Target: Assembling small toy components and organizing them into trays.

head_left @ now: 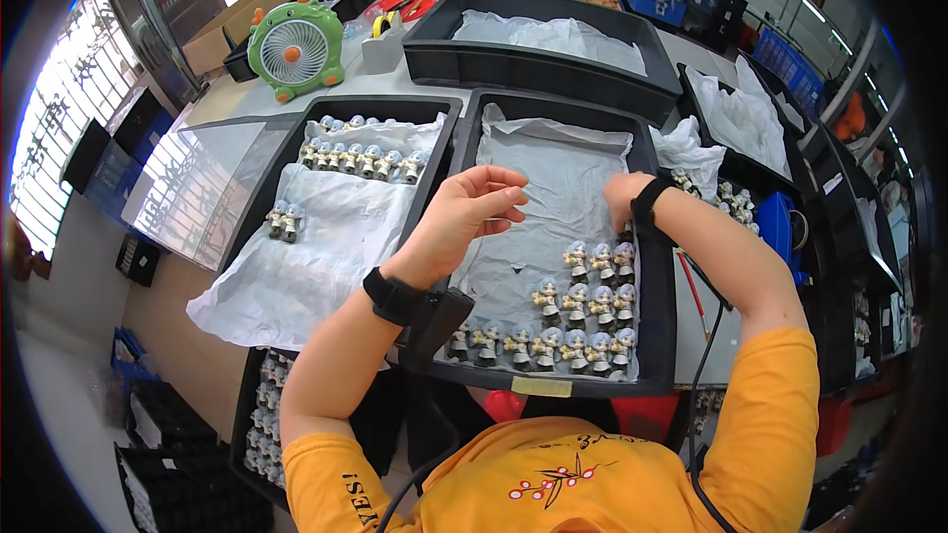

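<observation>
My left hand (pixel 474 207) hovers over the left rim of the middle black tray (pixel 656 336), fingers loosely bent and apart, holding nothing. My right hand (pixel 624 199) reaches down inside that tray's right wall; its fingers are mostly hidden and blurred, so what they hold cannot be told. Small figurines (pixel 575 347) with pale blue hair stand in rows on the white liner (pixel 543 188), filling the near edge and near right corner. In the left tray (pixel 449 128), more figurines (pixel 360 158) line the far end, and a pair (pixel 284 221) stands apart at its left side.
A green fan (pixel 294 49) and a deep black bin (pixel 553 69) stand at the back. To the right are a bin with jumbled figurines (pixel 736 205), a blue box (pixel 778 227) and a red thin tool (pixel 691 286). A cable (pixel 706 355) hangs from my right wrist. Another figurine tray (pixel 265 424) sits lower left.
</observation>
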A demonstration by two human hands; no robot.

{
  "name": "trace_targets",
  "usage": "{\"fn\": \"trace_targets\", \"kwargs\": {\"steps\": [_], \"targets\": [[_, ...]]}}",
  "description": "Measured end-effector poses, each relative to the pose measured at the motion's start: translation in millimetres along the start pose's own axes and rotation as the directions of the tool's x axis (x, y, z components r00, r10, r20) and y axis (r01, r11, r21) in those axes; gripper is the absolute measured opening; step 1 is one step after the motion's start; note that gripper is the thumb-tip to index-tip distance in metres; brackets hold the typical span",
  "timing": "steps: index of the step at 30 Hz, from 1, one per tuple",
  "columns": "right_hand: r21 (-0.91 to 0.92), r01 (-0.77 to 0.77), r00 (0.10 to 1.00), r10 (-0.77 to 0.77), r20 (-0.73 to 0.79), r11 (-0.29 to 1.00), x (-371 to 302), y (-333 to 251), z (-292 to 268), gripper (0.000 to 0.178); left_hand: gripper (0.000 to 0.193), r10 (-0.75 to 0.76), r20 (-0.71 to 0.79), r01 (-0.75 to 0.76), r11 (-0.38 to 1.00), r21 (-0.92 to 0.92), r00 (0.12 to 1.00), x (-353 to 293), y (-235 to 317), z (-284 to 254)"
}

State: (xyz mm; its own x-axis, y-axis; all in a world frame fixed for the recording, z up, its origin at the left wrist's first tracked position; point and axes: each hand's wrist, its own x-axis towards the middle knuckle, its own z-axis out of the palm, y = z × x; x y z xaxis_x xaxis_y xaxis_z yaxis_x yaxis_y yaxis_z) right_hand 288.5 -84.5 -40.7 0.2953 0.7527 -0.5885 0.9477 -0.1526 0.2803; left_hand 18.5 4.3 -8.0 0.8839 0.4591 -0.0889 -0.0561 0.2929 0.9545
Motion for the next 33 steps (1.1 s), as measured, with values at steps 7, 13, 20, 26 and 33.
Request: {"fn": "trace_targets", "kwargs": {"steps": [7, 13, 20, 26, 33], "targets": [[0.427, 0.514, 0.762, -0.168, -0.625, 0.744, -39.3, -26.2, -49.0, 0.049, 0.029, -0.007, -0.096, 0.001, 0.998, -0.063, 0.995, -4.1, -1.3, -4.6], [0.374, 0.854, 0.423, -0.066, -0.904, 0.362, -78.7, -99.1, -64.4, 0.044, 0.037, 0.021, -0.082, -0.043, 0.961, -0.272, 0.996, -6.5, -8.2, -10.5], [0.324, 0.909, 0.33, 0.023, -0.944, 0.263, -75.0, -105.1, -55.1, 0.043, 0.032, 0.039, -0.086, -0.059, 0.969, -0.241, 0.996, -9.0, -1.9, 0.1], [0.32, 0.91, 0.332, 0.0, -0.943, 0.266, -65.2, -95.5, -46.9, 0.04, 0.032, 0.019, 0.009, -0.015, 0.939, -0.344, 1.0, -10.9, -8.4, 4.9], [0.375, 0.911, 0.386, -0.036, -0.922, 0.174, -54.3, -93.2, -42.0, 0.04, 0.032, 0.003, -0.01, -0.006, 0.959, -0.283, 1.0, -10.3, -13.0, -4.2]]}}
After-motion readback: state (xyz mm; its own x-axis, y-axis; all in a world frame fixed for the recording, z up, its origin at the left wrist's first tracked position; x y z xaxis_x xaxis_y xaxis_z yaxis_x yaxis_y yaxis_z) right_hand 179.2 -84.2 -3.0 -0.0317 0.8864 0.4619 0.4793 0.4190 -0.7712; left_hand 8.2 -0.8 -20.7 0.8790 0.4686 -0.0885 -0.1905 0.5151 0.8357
